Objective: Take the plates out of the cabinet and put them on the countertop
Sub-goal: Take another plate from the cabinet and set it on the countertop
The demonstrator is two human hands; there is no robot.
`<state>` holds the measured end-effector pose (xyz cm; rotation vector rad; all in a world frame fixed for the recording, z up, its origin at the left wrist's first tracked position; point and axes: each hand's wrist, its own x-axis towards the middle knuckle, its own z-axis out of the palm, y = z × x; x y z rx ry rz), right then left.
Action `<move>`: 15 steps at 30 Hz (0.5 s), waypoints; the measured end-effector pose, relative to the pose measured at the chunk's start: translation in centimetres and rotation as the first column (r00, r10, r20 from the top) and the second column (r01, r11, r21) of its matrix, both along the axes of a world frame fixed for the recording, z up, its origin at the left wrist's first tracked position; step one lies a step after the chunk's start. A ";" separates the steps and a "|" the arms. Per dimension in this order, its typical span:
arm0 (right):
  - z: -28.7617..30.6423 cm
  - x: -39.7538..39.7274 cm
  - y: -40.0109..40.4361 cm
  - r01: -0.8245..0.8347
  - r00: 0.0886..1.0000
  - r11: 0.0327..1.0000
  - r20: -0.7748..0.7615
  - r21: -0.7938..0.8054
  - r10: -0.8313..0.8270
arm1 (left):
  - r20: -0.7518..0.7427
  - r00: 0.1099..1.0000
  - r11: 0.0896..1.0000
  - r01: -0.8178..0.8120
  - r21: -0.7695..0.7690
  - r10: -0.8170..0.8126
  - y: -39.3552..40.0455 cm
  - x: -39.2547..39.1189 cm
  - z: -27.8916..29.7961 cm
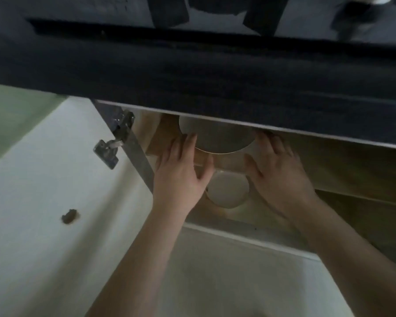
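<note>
While both arms reach up into the open cabinet [352, 170], I see the left hand [181, 175] with fingers spread, its fingertips touching the left edge of the plates [217, 138] on the upper shelf; the right hand [281, 172] is likewise spread open, fingers near the stack's right edge, though I cannot tell whether they touch it; neither hand is clamped on anything; the plates sit partly hidden behind the dark panel [192, 72] above; a pale bowl [228, 189] rests on the lower shelf between my wrists; the white cabinet door [55, 179] hangs open at left, its metal hinge [114, 143] showing.
</note>
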<state>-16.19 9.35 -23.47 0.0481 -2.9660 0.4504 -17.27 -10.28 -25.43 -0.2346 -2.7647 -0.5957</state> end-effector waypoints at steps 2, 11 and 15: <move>-0.9 -2.3 1.1 0.010 0.999 0.996 -0.033 0.085 -0.007 | -0.035 0.998 0.994 -0.044 0.100 0.048 0.1 -1.7 -1.2; -3.4 -8.8 2.6 0.247 0.968 0.960 -0.012 -0.135 -0.251 | 0.070 0.975 0.891 -0.222 0.396 0.211 -1.3 -7.7 -3.0; -3.4 -10.8 1.9 0.263 0.962 0.951 0.117 -0.162 -0.247 | 0.315 0.936 0.833 -0.295 0.469 0.154 -1.3 -10.0 -2.8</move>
